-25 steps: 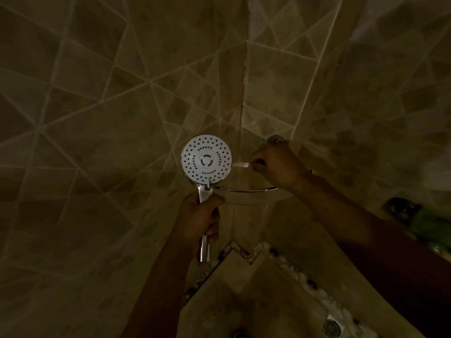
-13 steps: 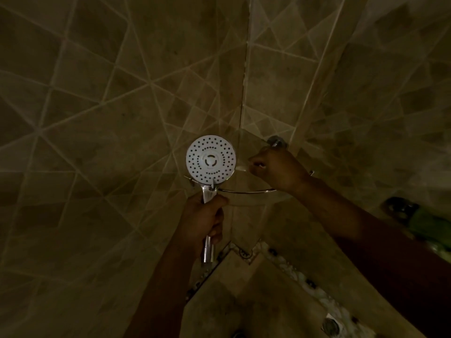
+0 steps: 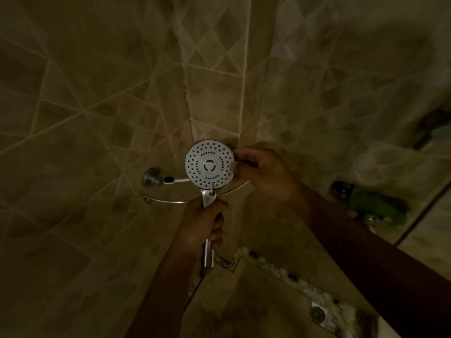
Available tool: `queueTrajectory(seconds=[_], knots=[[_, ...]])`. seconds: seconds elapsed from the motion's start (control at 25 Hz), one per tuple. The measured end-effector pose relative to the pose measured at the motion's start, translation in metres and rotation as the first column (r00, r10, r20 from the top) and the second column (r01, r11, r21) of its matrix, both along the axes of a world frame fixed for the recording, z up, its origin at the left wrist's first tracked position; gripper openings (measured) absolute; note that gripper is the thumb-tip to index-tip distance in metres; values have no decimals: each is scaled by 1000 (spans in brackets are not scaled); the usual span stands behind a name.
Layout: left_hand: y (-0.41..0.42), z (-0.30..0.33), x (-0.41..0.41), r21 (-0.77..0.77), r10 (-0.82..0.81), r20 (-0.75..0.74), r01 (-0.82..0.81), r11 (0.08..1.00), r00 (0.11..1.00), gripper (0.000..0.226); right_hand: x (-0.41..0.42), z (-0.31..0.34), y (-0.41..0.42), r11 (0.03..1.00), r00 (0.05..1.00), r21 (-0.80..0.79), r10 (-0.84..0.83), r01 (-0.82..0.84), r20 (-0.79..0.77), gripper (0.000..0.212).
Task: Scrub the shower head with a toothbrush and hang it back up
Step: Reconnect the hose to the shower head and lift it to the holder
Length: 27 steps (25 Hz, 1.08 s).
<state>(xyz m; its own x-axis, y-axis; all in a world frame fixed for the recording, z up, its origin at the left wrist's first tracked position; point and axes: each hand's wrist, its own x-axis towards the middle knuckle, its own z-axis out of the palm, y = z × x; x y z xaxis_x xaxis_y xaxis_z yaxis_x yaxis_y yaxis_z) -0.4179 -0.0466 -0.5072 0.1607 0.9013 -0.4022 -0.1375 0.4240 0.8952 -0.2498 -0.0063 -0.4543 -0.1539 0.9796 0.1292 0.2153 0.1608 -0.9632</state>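
Chrome shower head point(image 3: 209, 164) handle in left hand point(image 3: 200, 224) fist; right hand point(image 3: 264, 172) fingers pinching something indistinct.

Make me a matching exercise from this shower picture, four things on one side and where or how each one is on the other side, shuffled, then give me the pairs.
Things:
1. shower head
2. left hand
3. right hand
4. floor drain

Places or states:
A. set in the floor, lower right
B. grips the chrome handle
C. white holed face turned to the camera
D. pinches the toothbrush at the head's right rim

Pairs: 1-C, 2-B, 3-D, 4-A
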Motion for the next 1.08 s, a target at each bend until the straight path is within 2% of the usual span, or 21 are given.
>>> queueTrajectory(seconds=[0.24,0.44,0.52,0.64,0.84,1.08], knots=[[6,25,71,71,-185,-12,185,980,983,31,72,35,-33,969,975,129,-217,209,53,17],[26,74,150,201,-304,-86,315,927,949,31,138,83,-57,900,924,211,-380,381,-45,19],[30,101,181,254,-340,-63,345,904,938,26,163,107,-61,858,894,263,-445,441,-47,20],[32,139,221,339,-375,-5,354,871,927,29,193,150,-68,815,875,328,-477,477,-87,21],[37,199,274,510,-408,5,348,786,913,38,232,218,-81,748,867,466,-488,473,-98,16],[54,275,322,670,-373,9,271,691,928,36,265,291,-76,665,840,533,-509,523,-189,21]])
